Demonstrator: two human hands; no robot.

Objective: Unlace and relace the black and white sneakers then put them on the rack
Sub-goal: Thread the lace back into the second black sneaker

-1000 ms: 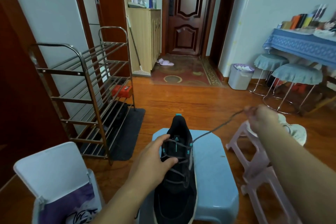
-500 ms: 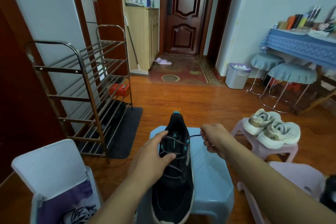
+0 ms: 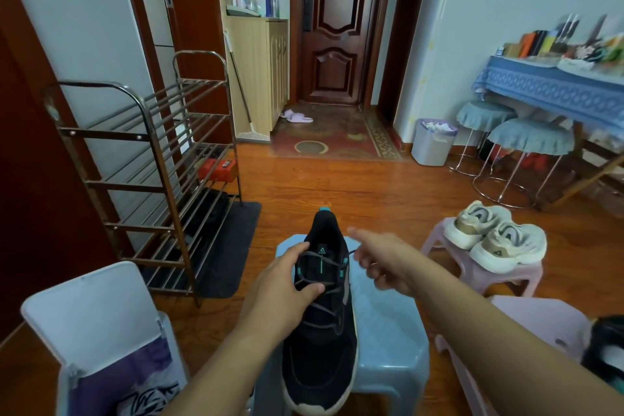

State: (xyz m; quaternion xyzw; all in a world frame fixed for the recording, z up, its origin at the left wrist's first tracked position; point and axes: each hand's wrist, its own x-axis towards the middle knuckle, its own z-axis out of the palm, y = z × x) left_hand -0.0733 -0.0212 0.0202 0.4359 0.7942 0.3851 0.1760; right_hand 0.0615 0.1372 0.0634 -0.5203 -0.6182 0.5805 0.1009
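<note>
Steadying the black sneaker (image 3: 320,321) on a pale blue plastic stool (image 3: 385,341), my left hand (image 3: 287,287) clamps the crossed laces (image 3: 324,267) with thumb and fingertips closed over them. Just to the right of those fingers, my right hand (image 3: 381,262) sits at the top eyelets, forefinger extended, the rest curled; the lace end runs into it, though whether the fingers truly pinch it I cannot tell. Several lace crossings are threaded, so I judge this shoe to be mid-lacing, near the tongue. The steel rack (image 3: 141,179), well to the left of my left hand, holds no black and white sneaker yet. To the right of my right hand, a pair of cream sneakers (image 3: 493,236) rests on a pink stool (image 3: 506,275). Beyond my fingers stretch a wooden floor (image 3: 371,186), a patterned rug and a dark door; a white lidded bin (image 3: 91,314) sits near my left wrist.
</note>
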